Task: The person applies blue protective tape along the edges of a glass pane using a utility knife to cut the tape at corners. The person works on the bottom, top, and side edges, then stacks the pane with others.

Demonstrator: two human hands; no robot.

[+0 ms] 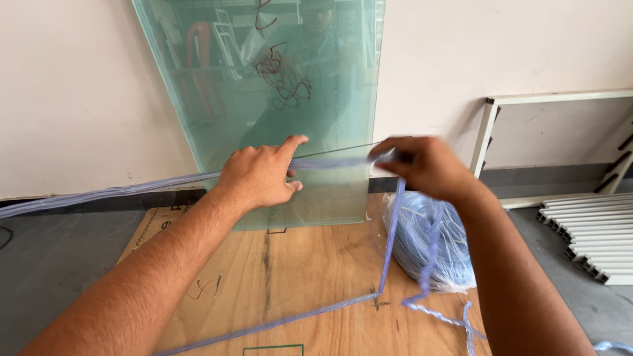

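Gasket strip horiz. along glass edge

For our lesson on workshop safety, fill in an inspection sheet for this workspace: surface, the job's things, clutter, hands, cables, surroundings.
Surface: brown plywood sheet on a grey floor, with pen marks.
Job's things: small clear glass pane held upright; bluish rubber strip runs along its top edge and down its right side.
Clutter: bagged coil of blue strip; loose strip ends trail over the plywood.
Hands: left hand steadies the pane's top; right hand pinches the strip at the corner.
Cables: nothing seen.
Surroundings: large green glass sheet leans on the wall; white aluminium profiles and a white frame at right.
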